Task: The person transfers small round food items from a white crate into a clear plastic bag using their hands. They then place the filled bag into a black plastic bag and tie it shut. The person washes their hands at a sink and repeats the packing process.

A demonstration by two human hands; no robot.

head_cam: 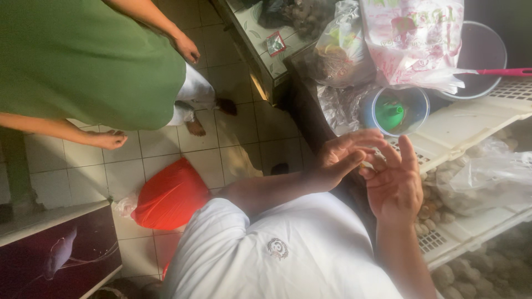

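My left hand (338, 160) and my right hand (396, 185) meet in front of me, over the white crate (460, 124). My right fingers are spread apart, palm up, like a little cup. My left fingers pinch together on something tiny there, maybe a bit of food; I cannot tell what. The crate holds small pale round lumps (429, 213), close so I can reach. A blue cup (399, 111) stands behind. Another person in green (83, 55) stands by a red bag (169, 196).
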